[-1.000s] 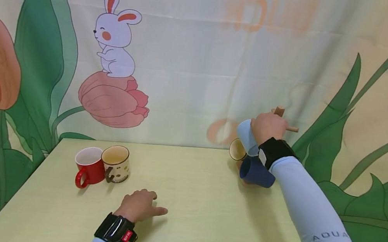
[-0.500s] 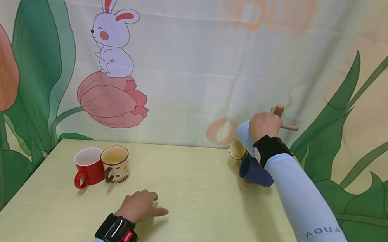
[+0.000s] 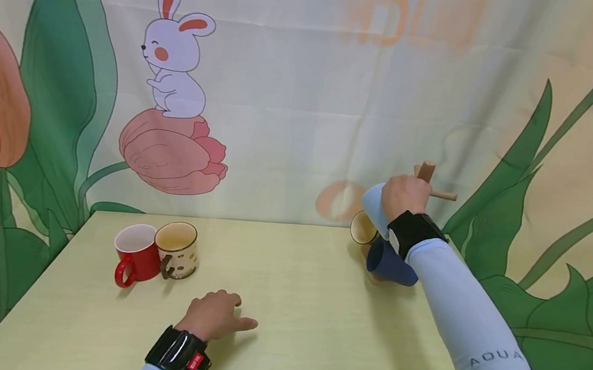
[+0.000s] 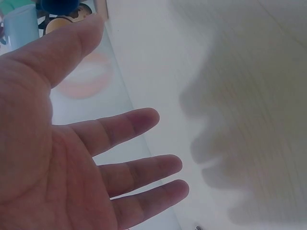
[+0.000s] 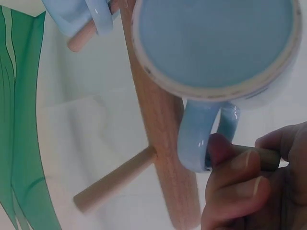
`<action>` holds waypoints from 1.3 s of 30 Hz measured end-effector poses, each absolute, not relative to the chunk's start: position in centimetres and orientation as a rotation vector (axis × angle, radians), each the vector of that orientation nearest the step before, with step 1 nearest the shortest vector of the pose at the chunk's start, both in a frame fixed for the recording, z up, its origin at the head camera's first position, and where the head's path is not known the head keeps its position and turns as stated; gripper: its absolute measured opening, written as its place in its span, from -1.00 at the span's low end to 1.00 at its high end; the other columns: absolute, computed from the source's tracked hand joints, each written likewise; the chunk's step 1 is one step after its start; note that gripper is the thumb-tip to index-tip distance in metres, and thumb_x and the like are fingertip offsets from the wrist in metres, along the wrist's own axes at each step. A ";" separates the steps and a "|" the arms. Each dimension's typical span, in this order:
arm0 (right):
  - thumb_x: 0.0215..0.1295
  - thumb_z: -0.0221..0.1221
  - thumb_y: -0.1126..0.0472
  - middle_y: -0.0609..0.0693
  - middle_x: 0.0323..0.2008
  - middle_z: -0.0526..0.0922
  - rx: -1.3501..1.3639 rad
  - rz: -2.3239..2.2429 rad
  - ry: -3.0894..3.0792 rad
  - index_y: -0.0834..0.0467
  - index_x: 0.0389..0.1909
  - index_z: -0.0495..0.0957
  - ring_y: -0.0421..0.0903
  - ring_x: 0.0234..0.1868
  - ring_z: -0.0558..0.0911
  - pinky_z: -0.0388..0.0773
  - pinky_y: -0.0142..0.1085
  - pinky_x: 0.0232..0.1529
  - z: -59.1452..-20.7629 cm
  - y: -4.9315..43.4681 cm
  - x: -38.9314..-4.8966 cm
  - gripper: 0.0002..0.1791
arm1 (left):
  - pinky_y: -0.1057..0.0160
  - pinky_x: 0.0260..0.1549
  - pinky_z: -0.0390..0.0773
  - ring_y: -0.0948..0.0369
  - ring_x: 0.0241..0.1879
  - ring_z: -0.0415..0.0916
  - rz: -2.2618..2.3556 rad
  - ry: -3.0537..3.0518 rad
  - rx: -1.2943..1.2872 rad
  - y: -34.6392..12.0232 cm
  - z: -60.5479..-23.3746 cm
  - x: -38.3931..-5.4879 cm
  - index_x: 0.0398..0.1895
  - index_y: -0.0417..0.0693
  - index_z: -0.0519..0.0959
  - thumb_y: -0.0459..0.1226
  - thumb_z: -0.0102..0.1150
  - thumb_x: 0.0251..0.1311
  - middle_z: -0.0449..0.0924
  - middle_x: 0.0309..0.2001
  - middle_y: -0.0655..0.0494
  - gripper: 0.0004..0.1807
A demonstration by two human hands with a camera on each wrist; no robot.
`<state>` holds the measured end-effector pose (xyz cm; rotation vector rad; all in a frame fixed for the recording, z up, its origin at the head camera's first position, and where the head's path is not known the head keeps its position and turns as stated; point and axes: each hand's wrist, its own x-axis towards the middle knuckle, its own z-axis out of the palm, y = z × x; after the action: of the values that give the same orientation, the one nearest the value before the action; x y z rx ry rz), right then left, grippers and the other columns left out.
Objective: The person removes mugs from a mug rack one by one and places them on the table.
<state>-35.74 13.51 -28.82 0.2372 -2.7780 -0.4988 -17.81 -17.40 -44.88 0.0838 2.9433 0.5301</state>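
Note:
My right hand [image 3: 406, 198] is up at the wooden mug rack [image 3: 426, 171]. In the right wrist view its thumb and curled fingers pinch the end of a peg [image 5: 265, 158]. A light blue mug [image 5: 218, 43] hangs by its handle on that peg, its mouth facing the camera. One fingertip touches the handle. A dark blue mug [image 3: 390, 264] and a cream mug [image 3: 364, 228] hang lower on the rack, tilted. My left hand [image 3: 214, 315] hovers over the table with fingers spread and relaxed, holding nothing.
A red mug [image 3: 145, 260] and a patterned cream mug [image 3: 186, 258] stand upright side by side at the table's left. Another bare peg [image 5: 115, 181] sticks out of the rack. A second light blue mug [image 5: 69, 17] hangs there. A printed curtain [image 3: 281, 118] closes off the back.
My right hand has shifted slightly left, covering more of the light blue mug, then stayed there. The left hand and the mugs on the table have not moved.

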 end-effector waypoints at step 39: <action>0.49 -0.12 0.26 0.31 -0.46 0.61 0.423 -0.055 -2.802 0.38 -0.21 0.62 0.19 -0.59 0.58 0.52 0.04 -0.66 -29.5 19.0 -35.9 -0.64 | -0.29 -0.16 0.44 -0.16 -0.12 0.55 0.445 2.993 0.081 -16.6 -44.9 -17.5 -0.05 -0.16 0.64 0.21 0.37 0.01 0.61 -0.14 -0.15 -0.33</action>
<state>-35.85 18.95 -29.50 0.4229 -2.8025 -0.0548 -17.52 -16.56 -44.85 0.0807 2.9926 0.4445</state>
